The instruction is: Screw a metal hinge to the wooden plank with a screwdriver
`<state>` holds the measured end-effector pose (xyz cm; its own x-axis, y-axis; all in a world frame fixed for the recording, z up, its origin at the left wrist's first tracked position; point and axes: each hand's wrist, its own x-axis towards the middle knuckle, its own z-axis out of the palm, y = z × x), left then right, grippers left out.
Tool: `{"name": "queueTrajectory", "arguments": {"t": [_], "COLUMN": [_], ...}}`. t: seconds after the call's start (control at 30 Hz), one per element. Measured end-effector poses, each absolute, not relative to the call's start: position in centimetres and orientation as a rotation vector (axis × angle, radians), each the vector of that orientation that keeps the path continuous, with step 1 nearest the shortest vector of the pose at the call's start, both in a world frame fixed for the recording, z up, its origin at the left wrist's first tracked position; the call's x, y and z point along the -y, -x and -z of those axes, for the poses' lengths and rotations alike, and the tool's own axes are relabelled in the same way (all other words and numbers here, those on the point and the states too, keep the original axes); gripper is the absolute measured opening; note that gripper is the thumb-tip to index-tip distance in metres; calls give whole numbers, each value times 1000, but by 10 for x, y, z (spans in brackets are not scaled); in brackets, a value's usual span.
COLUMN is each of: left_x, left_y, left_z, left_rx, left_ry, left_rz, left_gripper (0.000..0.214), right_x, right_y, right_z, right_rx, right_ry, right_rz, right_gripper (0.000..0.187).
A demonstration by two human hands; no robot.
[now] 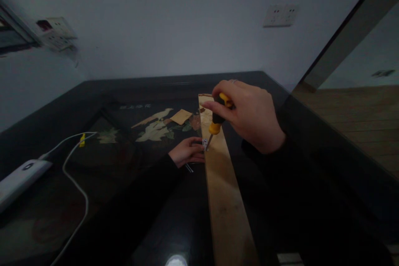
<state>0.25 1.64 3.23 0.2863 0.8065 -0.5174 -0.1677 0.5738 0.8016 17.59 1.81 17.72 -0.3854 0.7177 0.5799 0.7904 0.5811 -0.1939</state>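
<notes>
My right hand [249, 114] is closed round a screwdriver [217, 122] with a yellow and black handle, held tip down. Its tip meets a small metal fitting [205, 144] at the left edge of a long pale wooden plank [222, 191] that lies on the dark table [156, 216]. Beside the plank, my left hand [187, 151] rests on the table with fingers curled against the fitting, steadying it. A couple of thin metal pieces [189, 168] lie just below that hand.
A white power bank [21, 176] with a white cable [76, 183] lies at the left of the table. A small brown card [181, 116] sits on the table's bird picture. Wall sockets [280, 15] are behind. Wooden floor [358, 116] shows at right.
</notes>
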Motion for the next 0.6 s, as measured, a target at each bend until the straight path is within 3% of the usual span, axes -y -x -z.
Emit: {"name": "queueTrajectory", "arguments": {"t": [0.27, 0.47, 0.6], "left_x": [-18, -17, -17], "left_y": [1, 1, 2], "left_z": [-27, -27, -27], "left_rx": [-1042, -1076, -1041], "left_ry": [-699, -704, -712], "left_rz": [-747, -735, -744], "left_gripper": [32, 32, 36], "right_x": [-12, -20, -16], "right_y": [-191, -179, -188], "right_z": [-192, -176, -183], "right_rx": [2300, 2110, 2177], "right_ry": [963, 1201, 1154], "right_rz": [-63, 232, 136], "right_gripper": [19, 37, 33]}}
